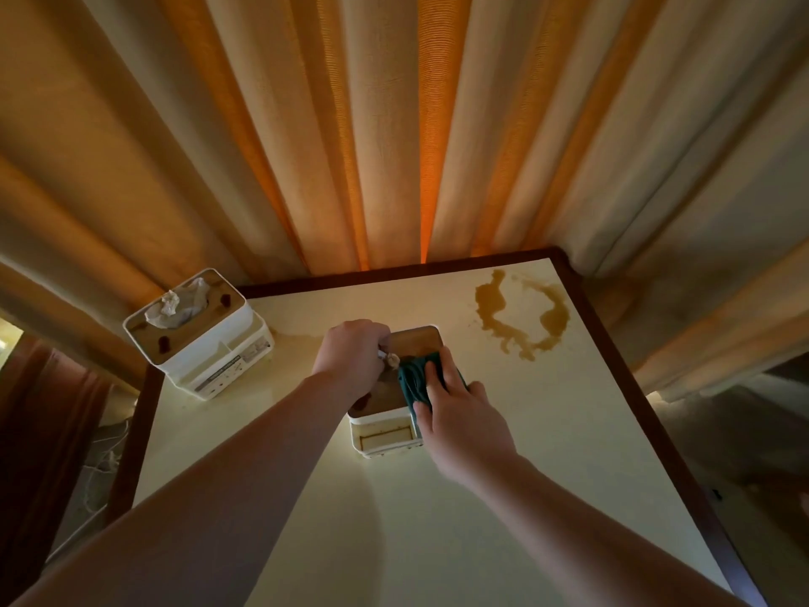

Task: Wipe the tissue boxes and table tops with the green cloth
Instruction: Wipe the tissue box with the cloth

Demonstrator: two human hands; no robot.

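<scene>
While the right hand (pixel 455 414) pressed the green cloth (pixel 418 378) flat on top of the near box (pixel 389 435), its fingers were spread over the cloth. The left hand (pixel 350 357) was curled at the box's left side, pinching a bit of tissue (pixel 391 359). This box sat mid worktop (pixel 547 475). A second box (pixel 201 339) stood at the far left corner. A brown spill (pixel 521 317) lay far right, by the curtain (pixel 394 124).
</scene>
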